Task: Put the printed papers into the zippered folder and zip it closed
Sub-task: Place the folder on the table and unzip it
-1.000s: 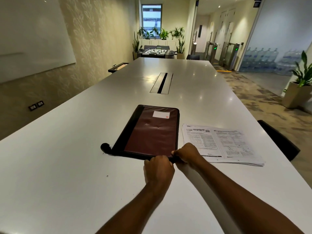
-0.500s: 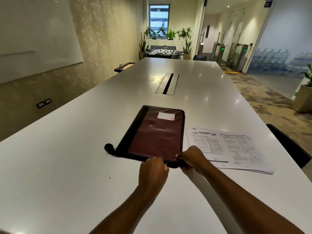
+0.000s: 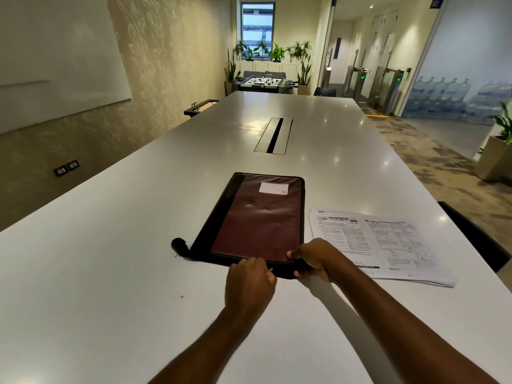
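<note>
Head view: folder (image 3: 257,220) lay on the worktop (image 3: 110,245), papers (image 3: 374,239) just beside; right hand (image 3: 318,259) gripped its near corner, left hand (image 3: 250,278) pinched the zip (image 3: 270,269); unzipping seemed in hand; next needed a steady pull.

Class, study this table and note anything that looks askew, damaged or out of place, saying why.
The zippered folder has small dents near the middle of its maroon cover. The printed papers beside it are fanned unevenly, with their edges not squared. A tiny dark speck lies on the table. Nothing is spilled.
</note>
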